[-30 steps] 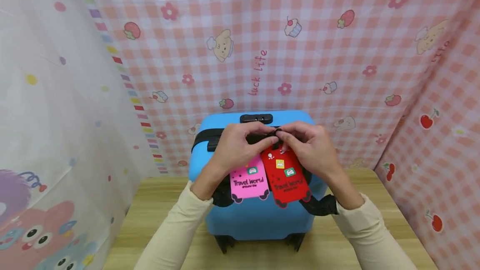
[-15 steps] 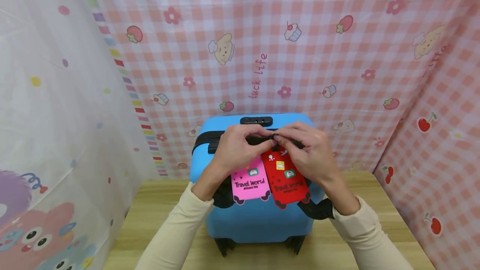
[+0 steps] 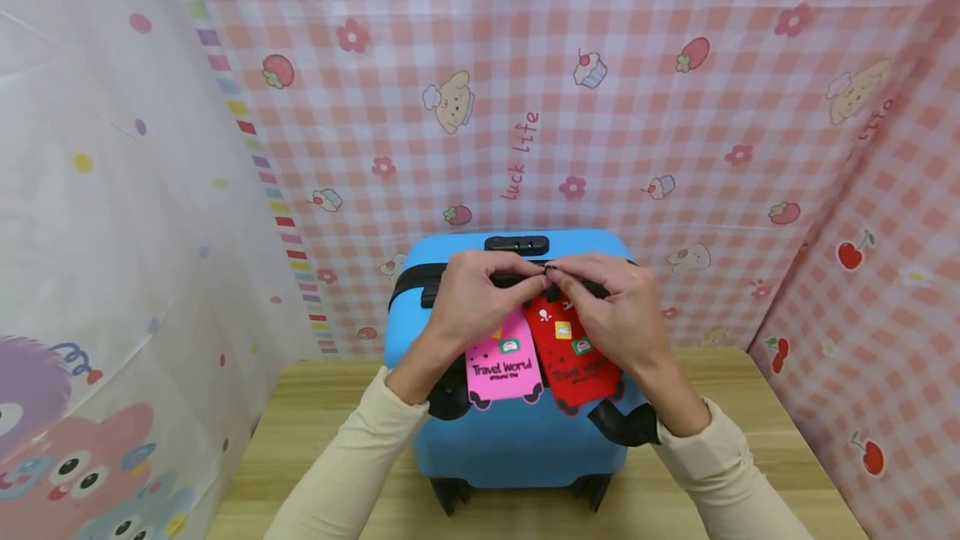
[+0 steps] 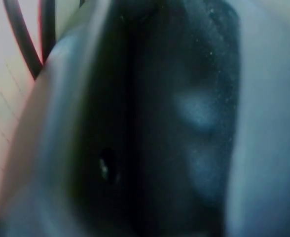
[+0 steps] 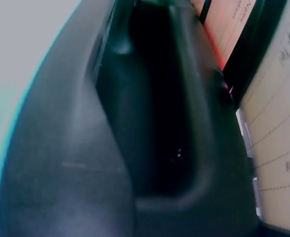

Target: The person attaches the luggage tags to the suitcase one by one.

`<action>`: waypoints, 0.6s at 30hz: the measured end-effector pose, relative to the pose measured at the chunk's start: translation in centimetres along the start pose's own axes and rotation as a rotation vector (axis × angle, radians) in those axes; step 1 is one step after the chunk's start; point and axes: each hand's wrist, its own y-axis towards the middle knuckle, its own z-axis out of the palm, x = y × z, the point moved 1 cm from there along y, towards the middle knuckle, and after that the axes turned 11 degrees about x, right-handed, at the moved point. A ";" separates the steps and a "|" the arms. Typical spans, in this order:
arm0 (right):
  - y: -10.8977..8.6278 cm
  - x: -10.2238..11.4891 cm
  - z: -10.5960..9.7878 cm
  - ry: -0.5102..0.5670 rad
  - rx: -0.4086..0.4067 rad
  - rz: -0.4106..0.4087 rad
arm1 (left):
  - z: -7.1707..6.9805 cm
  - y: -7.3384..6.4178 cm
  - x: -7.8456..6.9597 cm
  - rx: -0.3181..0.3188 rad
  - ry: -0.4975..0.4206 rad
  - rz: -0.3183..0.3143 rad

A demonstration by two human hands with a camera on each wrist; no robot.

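A small blue suitcase (image 3: pixel 517 448) stands in the middle of the head view. Against its front hang a pink luggage tag (image 3: pixel 504 377) and a red luggage tag (image 3: pixel 573 365), both printed "Travel World". My left hand (image 3: pixel 480 294) and right hand (image 3: pixel 622 307) meet fingertip to fingertip above the red tag. Between thumbs and forefingers they pinch a small black strap (image 3: pixel 551 271), mostly covered by the fingers. The right wrist view has a black handle (image 5: pixel 86 168) close up, beside a tag's paper card (image 5: pixel 278 123) with address lines. Dark, blurred parts fill the left wrist view.
The suitcase rests on a wood-patterned tabletop (image 3: pixel 322 415). A black combination lock (image 3: pixel 517 245) sits on its top, and a black band (image 3: pixel 420 275) runs across it. Pink checked cloth (image 3: pixel 600 123) hangs behind and at right; white printed cloth (image 3: pixel 112 232) hangs at left.
The head view shifts slightly, so the suitcase sits a little lower in it. The right hand and forearm move slightly left. The pinch on the black strap stays.
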 end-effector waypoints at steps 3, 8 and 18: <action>0.0 0.0 0.0 0.018 0.013 -0.005 | 0.1 0.1 0.0 0.008 0.015 -0.039; -0.1 -0.2 0.1 -0.002 0.002 -0.036 | 0.1 0.2 -0.1 0.009 0.086 -0.086; -0.2 -0.3 0.1 -0.035 -0.015 -0.106 | 0.2 0.5 -0.9 0.002 0.228 -0.154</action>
